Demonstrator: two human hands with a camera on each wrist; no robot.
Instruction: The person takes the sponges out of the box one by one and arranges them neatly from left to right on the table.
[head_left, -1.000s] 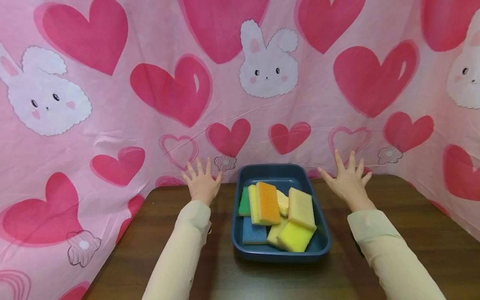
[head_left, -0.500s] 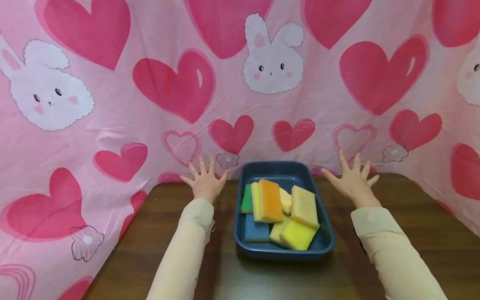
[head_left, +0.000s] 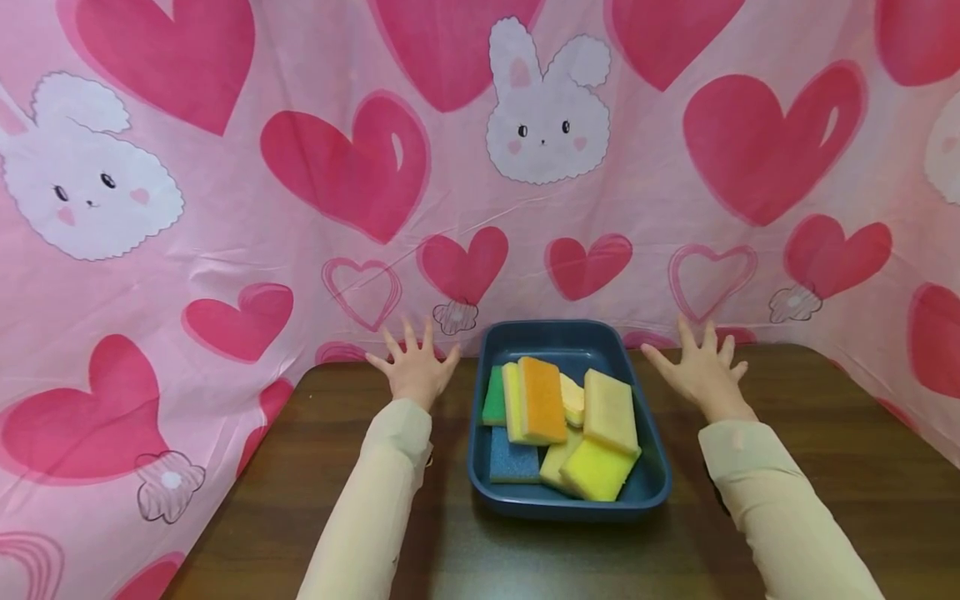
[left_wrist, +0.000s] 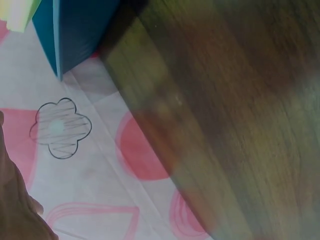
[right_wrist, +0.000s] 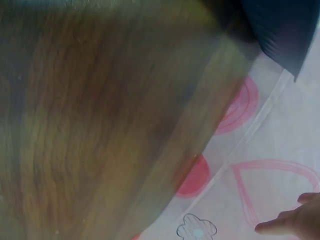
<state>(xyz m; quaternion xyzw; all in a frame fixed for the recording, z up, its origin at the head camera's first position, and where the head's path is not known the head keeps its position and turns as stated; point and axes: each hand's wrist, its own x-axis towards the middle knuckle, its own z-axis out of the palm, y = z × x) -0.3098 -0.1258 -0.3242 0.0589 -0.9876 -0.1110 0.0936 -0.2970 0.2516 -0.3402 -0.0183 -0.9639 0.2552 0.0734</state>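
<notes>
L grip (head_left: 418, 377) & R grip (head_left: 707, 379) dipped slightly, fingers (head_left: 709, 340) apart; 1 tray (head_left: 562, 509), 7+ sponges (head_left: 543, 400) btwn.

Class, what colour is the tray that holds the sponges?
The tray is dark blue; the head view shows it best.

Colourful sponges (head_left: 543, 402) lie heaped in a blue rectangular tray (head_left: 566, 508).

Pink heart-and-rabbit cloth (head_left: 465, 196) behind brown wooden table (head_left: 570, 558).
</notes>
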